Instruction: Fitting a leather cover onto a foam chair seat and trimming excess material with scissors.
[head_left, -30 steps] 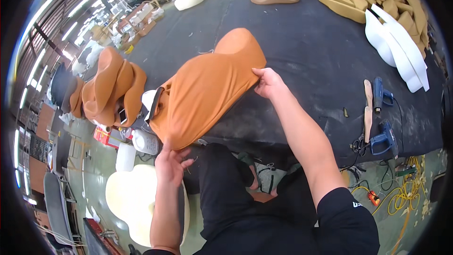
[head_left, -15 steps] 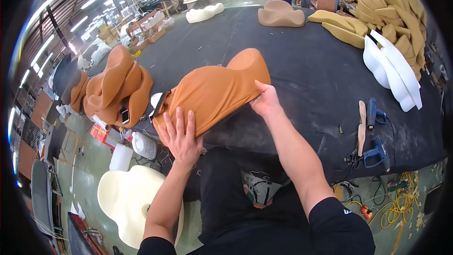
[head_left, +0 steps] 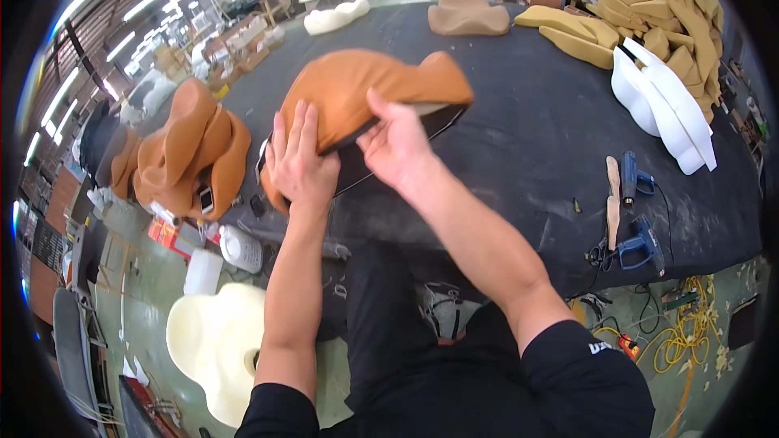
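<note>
I see the left hand flat on the orange cushion, the right hand pinching its near edge.

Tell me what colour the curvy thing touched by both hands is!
The curvy thing is orange-brown; it shows best in the head view.

A wide lane is running over the table between the orange seat and the heat guns. Beyond the seat, room is stretching to the brown pad at the far edge. The orange stack is blocking the left, leaving a narrow gap. White shells and a tan pile are barring the far right.
</note>
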### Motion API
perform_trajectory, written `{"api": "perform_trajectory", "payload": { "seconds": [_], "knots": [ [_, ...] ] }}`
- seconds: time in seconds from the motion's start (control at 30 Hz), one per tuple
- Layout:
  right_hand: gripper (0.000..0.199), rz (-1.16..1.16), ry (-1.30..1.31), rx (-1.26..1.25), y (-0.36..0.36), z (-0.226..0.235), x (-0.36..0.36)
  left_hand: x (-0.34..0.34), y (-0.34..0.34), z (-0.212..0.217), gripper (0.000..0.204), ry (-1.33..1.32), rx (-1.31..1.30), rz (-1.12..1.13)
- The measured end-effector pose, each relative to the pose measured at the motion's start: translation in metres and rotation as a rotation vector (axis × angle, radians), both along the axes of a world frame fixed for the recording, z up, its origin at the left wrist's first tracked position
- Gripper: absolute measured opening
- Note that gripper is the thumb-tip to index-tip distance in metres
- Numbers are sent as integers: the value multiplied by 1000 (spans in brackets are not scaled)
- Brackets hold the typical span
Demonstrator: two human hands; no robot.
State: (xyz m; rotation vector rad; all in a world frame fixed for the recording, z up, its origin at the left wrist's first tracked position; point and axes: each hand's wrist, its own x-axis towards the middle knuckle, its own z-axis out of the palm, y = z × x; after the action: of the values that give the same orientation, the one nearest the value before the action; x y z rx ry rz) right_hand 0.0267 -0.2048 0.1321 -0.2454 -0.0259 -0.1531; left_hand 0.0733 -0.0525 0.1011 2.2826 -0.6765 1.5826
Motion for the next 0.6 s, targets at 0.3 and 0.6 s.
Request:
{"api": "perform_trajectory", "payload": {
  "seconds": [0.3, 0.6],
  "knots": [
    [29, -197, 55, -91, -98, -33, -36, -35, -59, 7, 90, -11, 229, -268],
    [34, -107, -157, -159, -85, -10, -58, -30, -46, -15, 107, 217, -15, -330]
  ]
}}
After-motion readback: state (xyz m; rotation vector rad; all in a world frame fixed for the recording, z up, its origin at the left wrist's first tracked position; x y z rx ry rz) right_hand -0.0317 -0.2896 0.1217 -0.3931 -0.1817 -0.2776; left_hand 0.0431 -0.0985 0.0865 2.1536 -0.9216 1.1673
